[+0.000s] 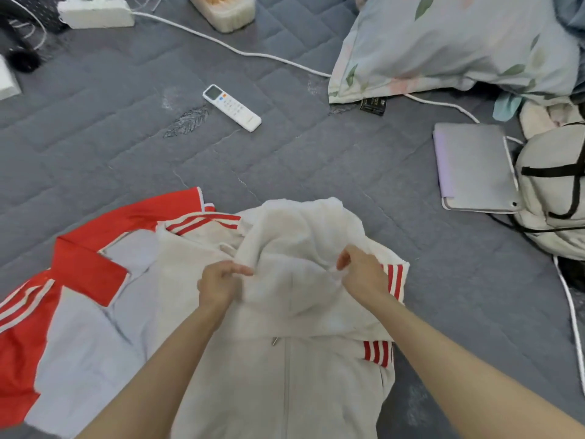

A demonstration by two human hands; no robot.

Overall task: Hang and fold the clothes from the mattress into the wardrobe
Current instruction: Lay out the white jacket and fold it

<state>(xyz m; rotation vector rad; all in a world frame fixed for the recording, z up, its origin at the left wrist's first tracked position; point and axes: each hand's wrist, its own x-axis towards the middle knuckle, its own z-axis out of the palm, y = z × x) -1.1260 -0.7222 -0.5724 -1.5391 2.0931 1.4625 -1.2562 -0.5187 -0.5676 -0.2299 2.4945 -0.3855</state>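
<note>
A cream zip-up hoodie (294, 369) with red stripes on its sleeves lies front-up on the grey quilted mattress (285, 160). Its hood (297, 236) is bunched up toward the far side. My left hand (221, 283) grips the hood's left edge. My right hand (361, 274) pinches the hood's right edge. Under and to the left of the hoodie lies a red and pale lilac shirt (79, 299) with white stripes on its sleeves.
A white remote (231, 107) lies further up the mattress. A floral pillow (456, 45) sits at the back right, a tablet in a lilac cover (474, 166) and a beige bag (554, 191) at right. A white cable (228, 45) runs from a power strip (95, 14).
</note>
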